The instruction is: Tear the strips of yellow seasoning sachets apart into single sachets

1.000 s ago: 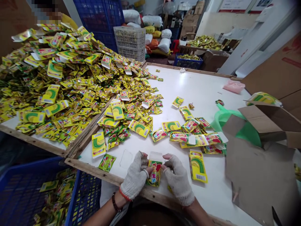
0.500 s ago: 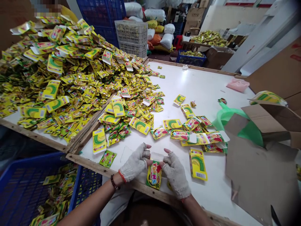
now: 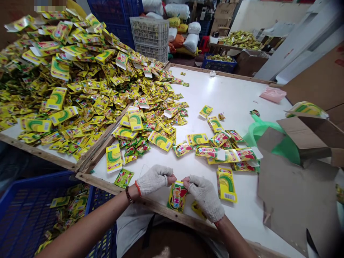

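A small yellow candy box [image 3: 176,200] with "TWINS" lettering stands at the table's front edge, its top end toward my hands. My left hand [image 3: 156,179], in a white fingerless glove, pinches the box's top left corner. From the other side, my right hand [image 3: 204,196], gloved alike, closes thumb and fingers on the top right corner. The white top flap is mostly hidden by my fingers. Partly under my right hand lies another yellow packet [image 3: 198,209]. To the right is a flat yellow box [image 3: 227,183]; to the left, a green candy sachet [image 3: 124,178].
A big heap of candy sachets and boxes [image 3: 94,82] covers the left side. Several boxes [image 3: 209,152] lie in a cluster ahead. Cardboard [image 3: 295,200] and a green plastic basin [image 3: 290,150] stand at right. A blue crate [image 3: 24,218] sits below left; wooden strips [image 3: 104,184] edge the table.
My fingers have drawn in from a spread grip to pinches at the box's top. The white flap, raised before, is now folded down or covered by them.
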`<state>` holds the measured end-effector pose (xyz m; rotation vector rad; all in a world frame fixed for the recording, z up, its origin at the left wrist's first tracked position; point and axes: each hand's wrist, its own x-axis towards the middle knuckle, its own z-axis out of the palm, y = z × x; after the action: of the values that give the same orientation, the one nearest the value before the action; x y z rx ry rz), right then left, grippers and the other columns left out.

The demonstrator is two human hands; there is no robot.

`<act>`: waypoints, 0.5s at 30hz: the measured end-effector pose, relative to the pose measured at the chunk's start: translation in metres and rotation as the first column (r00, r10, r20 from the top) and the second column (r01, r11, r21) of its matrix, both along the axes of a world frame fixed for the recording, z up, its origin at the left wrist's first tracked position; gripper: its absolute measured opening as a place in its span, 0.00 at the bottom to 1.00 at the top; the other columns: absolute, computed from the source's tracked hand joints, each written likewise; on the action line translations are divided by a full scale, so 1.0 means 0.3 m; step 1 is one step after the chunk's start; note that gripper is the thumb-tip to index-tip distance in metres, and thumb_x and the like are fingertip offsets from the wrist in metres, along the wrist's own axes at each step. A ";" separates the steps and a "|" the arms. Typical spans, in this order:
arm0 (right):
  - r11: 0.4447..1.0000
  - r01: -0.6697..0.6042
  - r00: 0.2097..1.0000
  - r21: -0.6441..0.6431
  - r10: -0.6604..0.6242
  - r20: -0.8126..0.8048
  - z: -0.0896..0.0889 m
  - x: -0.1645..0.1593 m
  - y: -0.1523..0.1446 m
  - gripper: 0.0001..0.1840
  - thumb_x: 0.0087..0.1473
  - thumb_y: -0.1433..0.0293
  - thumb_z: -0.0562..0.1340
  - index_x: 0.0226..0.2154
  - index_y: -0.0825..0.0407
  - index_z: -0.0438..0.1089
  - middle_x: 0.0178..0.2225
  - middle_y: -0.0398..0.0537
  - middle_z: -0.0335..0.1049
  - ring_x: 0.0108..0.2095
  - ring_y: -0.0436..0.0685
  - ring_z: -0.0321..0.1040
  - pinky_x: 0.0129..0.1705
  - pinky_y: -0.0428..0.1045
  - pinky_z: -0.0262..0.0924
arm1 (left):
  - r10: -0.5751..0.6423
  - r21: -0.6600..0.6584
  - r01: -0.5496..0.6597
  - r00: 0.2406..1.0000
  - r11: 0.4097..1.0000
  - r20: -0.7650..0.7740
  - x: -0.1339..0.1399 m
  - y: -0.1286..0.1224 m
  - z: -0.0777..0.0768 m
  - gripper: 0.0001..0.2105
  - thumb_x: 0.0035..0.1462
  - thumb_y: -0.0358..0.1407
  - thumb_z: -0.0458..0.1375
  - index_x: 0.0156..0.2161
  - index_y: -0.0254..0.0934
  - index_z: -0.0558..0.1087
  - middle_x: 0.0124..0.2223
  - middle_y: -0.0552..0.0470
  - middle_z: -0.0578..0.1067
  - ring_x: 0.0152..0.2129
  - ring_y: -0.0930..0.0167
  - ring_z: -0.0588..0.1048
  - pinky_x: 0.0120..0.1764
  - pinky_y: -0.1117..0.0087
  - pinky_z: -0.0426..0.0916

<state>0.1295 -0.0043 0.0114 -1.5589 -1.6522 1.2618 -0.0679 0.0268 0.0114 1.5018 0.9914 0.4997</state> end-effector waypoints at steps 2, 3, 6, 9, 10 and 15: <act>0.998 -0.042 0.999 0.037 0.043 -0.023 -0.022 0.018 -0.014 0.12 0.51 0.67 0.56 0.31 0.51 0.75 0.31 0.46 0.75 0.33 0.56 0.70 0.37 0.49 0.64 | -0.017 0.063 0.019 0.999 0.998 -0.031 -0.003 -0.014 0.009 0.12 0.54 0.37 0.52 0.25 0.31 0.69 0.23 0.56 0.66 0.23 0.76 0.63 0.27 0.77 0.57; 0.996 -0.064 0.997 0.065 0.066 -0.032 -0.035 0.027 -0.021 0.12 0.51 0.67 0.56 0.33 0.50 0.75 0.34 0.46 0.75 0.35 0.56 0.70 0.39 0.50 0.64 | -0.017 0.089 0.019 0.999 0.996 -0.032 -0.002 -0.024 0.011 0.11 0.54 0.37 0.53 0.27 0.31 0.71 0.25 0.55 0.67 0.24 0.75 0.64 0.28 0.77 0.58; 0.976 -0.146 0.988 0.164 0.151 -0.017 -0.064 0.050 -0.036 0.13 0.50 0.70 0.58 0.39 0.48 0.73 0.40 0.47 0.73 0.41 0.56 0.69 0.45 0.51 0.63 | -0.001 0.161 0.001 1.000 0.987 0.001 0.013 -0.054 -0.004 0.09 0.54 0.36 0.53 0.33 0.32 0.72 0.30 0.52 0.70 0.28 0.74 0.67 0.32 0.76 0.60; 0.946 -0.237 0.971 0.222 0.230 0.059 -0.056 0.059 -0.025 0.15 0.50 0.73 0.55 0.39 0.48 0.73 0.38 0.46 0.73 0.38 0.55 0.69 0.43 0.49 0.63 | 0.038 0.234 -0.045 0.999 0.971 0.031 0.046 -0.077 -0.039 0.08 0.55 0.34 0.53 0.31 0.32 0.71 0.30 0.52 0.70 0.28 0.73 0.67 0.33 0.75 0.61; 0.938 -0.269 0.963 0.217 0.256 0.090 -0.044 0.058 -0.014 0.14 0.50 0.74 0.55 0.36 0.48 0.74 0.34 0.46 0.74 0.35 0.54 0.69 0.40 0.48 0.64 | 0.052 0.247 -0.059 0.998 0.967 0.038 0.058 -0.081 -0.049 0.07 0.54 0.33 0.53 0.30 0.32 0.71 0.30 0.52 0.69 0.28 0.73 0.67 0.34 0.75 0.61; 0.916 -0.366 0.924 0.166 0.336 0.182 -0.001 0.034 0.109 0.12 0.52 0.70 0.54 0.29 0.51 0.73 0.26 0.44 0.72 0.29 0.53 0.68 0.33 0.47 0.64 | 0.118 0.300 -0.099 0.992 0.949 -0.046 0.037 -0.081 0.013 0.07 0.53 0.32 0.51 0.27 0.33 0.68 0.27 0.53 0.67 0.26 0.74 0.66 0.31 0.75 0.60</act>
<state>0.1397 0.0285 0.0112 -1.3006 -2.1601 1.1262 -0.0569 0.0026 0.0154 1.7455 1.0887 0.7095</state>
